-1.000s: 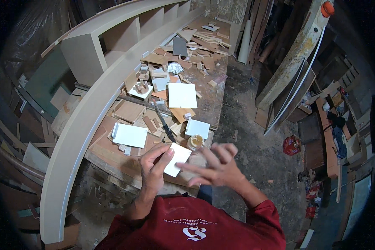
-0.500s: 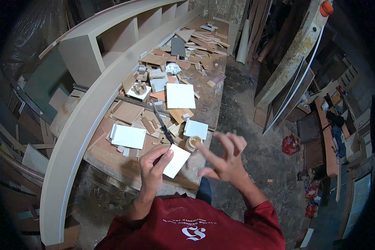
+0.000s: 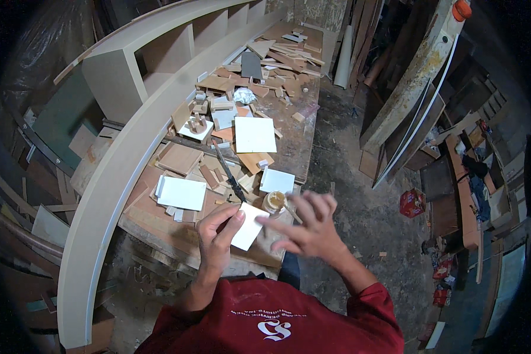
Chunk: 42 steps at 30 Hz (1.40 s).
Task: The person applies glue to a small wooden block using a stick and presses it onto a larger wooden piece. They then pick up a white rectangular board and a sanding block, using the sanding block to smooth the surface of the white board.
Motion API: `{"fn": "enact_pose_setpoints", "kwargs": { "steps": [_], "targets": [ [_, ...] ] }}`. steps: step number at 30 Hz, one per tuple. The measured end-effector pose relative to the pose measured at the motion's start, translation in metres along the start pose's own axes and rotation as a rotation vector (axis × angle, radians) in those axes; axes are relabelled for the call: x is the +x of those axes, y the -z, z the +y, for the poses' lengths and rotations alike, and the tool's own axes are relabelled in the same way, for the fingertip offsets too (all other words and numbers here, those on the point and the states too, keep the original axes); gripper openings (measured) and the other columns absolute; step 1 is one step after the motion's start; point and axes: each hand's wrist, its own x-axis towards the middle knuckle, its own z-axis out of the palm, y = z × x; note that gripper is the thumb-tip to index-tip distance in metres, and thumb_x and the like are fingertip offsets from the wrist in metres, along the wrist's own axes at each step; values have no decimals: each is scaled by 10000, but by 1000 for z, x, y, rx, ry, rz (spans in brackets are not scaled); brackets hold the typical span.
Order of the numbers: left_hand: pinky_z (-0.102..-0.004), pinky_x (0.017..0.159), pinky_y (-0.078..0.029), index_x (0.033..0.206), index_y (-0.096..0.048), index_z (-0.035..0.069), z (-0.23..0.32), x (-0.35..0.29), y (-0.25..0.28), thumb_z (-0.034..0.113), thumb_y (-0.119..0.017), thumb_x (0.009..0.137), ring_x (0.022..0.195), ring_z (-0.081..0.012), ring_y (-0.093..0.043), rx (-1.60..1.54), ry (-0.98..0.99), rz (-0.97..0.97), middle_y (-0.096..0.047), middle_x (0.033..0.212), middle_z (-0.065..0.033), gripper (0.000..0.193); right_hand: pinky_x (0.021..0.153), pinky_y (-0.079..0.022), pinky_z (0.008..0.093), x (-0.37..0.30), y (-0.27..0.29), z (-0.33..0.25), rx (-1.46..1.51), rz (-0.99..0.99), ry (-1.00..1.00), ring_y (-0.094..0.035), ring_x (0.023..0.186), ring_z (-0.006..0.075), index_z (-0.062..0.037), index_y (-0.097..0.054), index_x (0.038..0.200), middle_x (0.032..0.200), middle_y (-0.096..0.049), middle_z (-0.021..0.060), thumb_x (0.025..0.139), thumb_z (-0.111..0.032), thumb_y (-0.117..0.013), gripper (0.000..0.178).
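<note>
My left hand (image 3: 217, 236) grips a small white rectangular board (image 3: 249, 226) by its near edge, holding it over the front edge of the workbench (image 3: 159, 227). My right hand (image 3: 310, 227) hovers just right of the board with its fingers spread and blurred, holding nothing. Its fingertips reach toward the board's right edge. Just behind the hands stands a small round jar (image 3: 274, 202) of yellowish paste with a stick in it. A dark long-handled tool (image 3: 230, 174) lies on the bench behind the board.
Several white squares (image 3: 255, 134) and wood offcuts (image 3: 180, 158) litter the bench. A long curved beige shelf unit (image 3: 109, 183) runs along the left. Planks lean at right (image 3: 413, 76). A red box (image 3: 412, 202) sits on the dusty floor.
My right hand has swung back left toward the white board, after pulling away to the right half a second ago. The left hand keeps its grip on the board.
</note>
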Motion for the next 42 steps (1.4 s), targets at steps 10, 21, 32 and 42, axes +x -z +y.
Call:
{"fn": "enact_pose_setpoints", "kwargs": {
  "steps": [10,21,32,42],
  "targets": [
    [-235,661,-416,915,-639,-82,4,1,-1,119,-597,882,736,-96,-535,-5,-28,36,-617,807,-60,208,842,-299,394,-19,-15,-40,164,-1,43,-389,991,218,-421,-538,1273,1082,-472,28,780,-691,-500,564],
    [-232,658,-405,911,-638,-79,8,0,-3,140,-594,887,724,-91,-523,4,-36,54,-609,804,-52,225,808,-295,344,-18,-4,-48,141,36,115,-377,910,160,-402,-551,1271,997,-474,-8,765,-686,-522,581],
    [-232,641,-401,903,-637,-77,6,-2,-1,137,-585,890,711,-85,-520,-12,-28,53,-601,788,-45,221,796,-294,343,-13,-1,-49,194,42,160,-402,904,168,-377,-578,1245,995,-486,-18,766,-690,-531,574],
    [-231,654,-403,906,-636,-77,8,-3,-2,123,-587,887,723,-89,-522,-25,-43,36,-606,802,-55,207,847,-281,382,-5,1,-19,62,43,-16,-367,980,225,-367,-557,1274,1045,-469,32,780,-696,-502,597]
  ]
}}
